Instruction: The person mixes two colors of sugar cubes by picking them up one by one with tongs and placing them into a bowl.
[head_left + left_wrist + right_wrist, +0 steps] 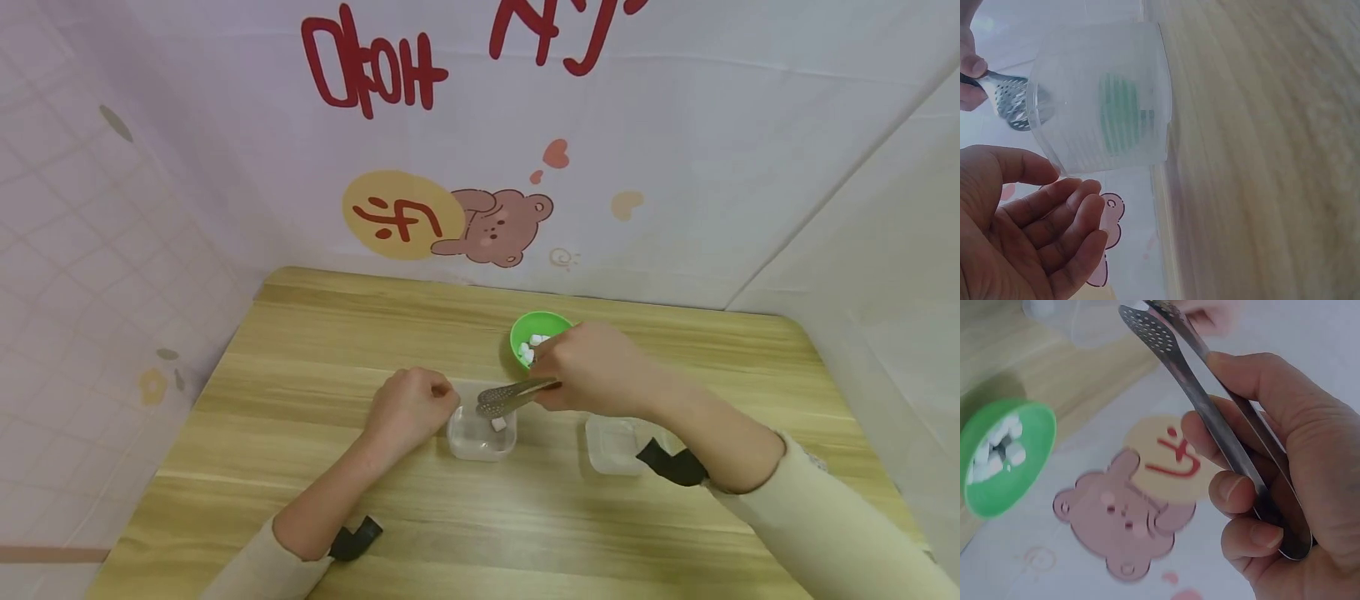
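My right hand (588,367) grips a pair of metal tongs (1216,425), thumb on one arm and fingers curled round the other. The perforated tips (498,402) stand slightly apart over a clear plastic container (480,450). One small white piece (498,424) lies inside that container. At the container's left rim, my left hand (411,406) pinches the edge between thumb and fingertips. The left wrist view shows this pinch at a corner of the clear container (1094,106). Behind the right hand is a green bowl (1035,444) with several white pieces (997,447), partly hidden in the head view.
A second clear plastic container (611,446) stands to the right, partly behind the right forearm. All of these are on a wood-grain table (480,533). A printed white cloth (675,125) hangs along the table's back edge, with more cloth at both sides.
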Available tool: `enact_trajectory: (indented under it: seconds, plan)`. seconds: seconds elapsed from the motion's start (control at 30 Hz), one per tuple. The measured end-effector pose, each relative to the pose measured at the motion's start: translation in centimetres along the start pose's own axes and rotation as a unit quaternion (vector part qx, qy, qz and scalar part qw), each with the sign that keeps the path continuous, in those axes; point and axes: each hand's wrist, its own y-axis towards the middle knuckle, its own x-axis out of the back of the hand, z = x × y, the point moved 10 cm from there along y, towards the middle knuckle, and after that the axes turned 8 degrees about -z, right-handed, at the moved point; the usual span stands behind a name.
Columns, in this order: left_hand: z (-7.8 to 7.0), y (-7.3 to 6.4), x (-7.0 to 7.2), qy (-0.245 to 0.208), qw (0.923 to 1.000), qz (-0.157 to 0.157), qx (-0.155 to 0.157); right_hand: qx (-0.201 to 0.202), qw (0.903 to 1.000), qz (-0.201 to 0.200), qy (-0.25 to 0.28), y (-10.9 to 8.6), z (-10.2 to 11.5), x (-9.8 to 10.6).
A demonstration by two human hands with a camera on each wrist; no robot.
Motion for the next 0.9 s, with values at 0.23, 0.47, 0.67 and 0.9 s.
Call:
enact_trajectory:
  seconds: [0.23, 0.47, 0.67, 0.9]
  plan:
    - [-0.1, 0.0, 0.1, 0.0, 1.0, -0.002, 0.001, -0.033, 0.9959, -0.082, 0.022, -2.5, -3.4, 3.1]
    - [-0.1, -0.1, 0.0, -0.004, 0.9999, 0.002, 0.01, -0.068, 0.9881, -0.137, -0.018, -4.6, -7.8, 3.9]
    - [0.0, -0.1, 0.1, -0.001, 0.9999, 0.001, 0.012, -0.168, 0.9805, -0.102, -0.014, -6.3, -12.0, 1.7]
    - [0.1, -0.1, 0.0, -0.006, 0.9999, -0.001, 0.012, -0.212, 0.9736, -0.085, -0.005, -7.6, -13.9, 0.2]
